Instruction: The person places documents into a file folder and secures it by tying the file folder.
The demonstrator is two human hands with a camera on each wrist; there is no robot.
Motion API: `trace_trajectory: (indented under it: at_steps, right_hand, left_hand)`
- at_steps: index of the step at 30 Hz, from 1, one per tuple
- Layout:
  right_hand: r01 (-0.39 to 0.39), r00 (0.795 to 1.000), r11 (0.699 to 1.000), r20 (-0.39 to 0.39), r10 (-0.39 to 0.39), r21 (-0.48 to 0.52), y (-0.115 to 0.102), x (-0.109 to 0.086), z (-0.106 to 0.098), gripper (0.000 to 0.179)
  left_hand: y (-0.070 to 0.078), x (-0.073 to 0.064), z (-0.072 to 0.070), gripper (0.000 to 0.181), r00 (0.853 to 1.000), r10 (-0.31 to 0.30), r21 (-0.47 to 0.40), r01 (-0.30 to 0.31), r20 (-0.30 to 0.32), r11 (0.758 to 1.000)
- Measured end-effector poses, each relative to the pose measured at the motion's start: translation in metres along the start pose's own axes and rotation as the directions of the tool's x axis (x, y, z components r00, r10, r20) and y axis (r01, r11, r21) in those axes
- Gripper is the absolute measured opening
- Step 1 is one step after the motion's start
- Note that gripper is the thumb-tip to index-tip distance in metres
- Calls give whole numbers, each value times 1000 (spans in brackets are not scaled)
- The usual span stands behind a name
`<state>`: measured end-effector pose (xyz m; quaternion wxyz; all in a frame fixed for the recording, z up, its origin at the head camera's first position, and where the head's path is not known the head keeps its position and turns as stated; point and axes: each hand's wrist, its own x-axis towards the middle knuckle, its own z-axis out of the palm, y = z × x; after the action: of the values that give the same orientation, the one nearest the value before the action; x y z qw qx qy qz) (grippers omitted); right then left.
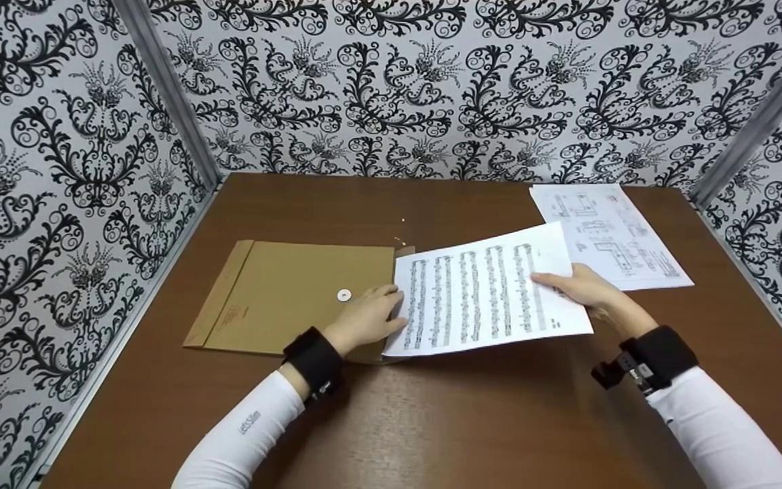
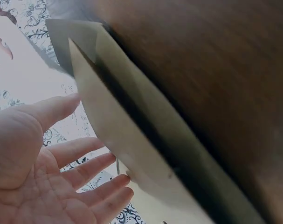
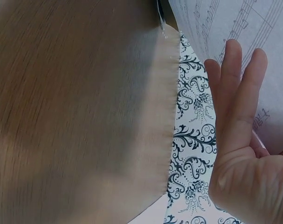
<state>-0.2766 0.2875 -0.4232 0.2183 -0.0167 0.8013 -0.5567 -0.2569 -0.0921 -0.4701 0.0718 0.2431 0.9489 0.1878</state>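
A stack of sheet music, printed with staves, slants up to the right from the mouth of a brown envelope. My right hand pinches its right side, thumb on top and fingers underneath. At the envelope's mouth, my left hand rests with fingers fairly straight, touching the edge beside the music. The left wrist view shows the envelope gaping, with a dark gap between its two layers. Whether the music's left edge lies inside the envelope I cannot tell.
Sheets with technical drawings lie at the back right of the brown table. A white round button sits on the envelope. Small pale scraps lie behind its mouth. Patterned walls stand behind and at both sides.
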Motion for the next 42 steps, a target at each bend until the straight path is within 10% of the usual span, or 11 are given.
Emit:
trace_trajectory:
  at_steps: [24,42]
  right_hand:
    - [-30,999,999,-32,29,-32,-5,11,0,52]
    - [-10,997,997,-71,4,-78,-1,21,5,47]
  left_hand:
    - [3,-1,1,60,997,-18,85,24,-69,996]
    - [5,-2,-2,73,953,-278,106,291,-124,951]
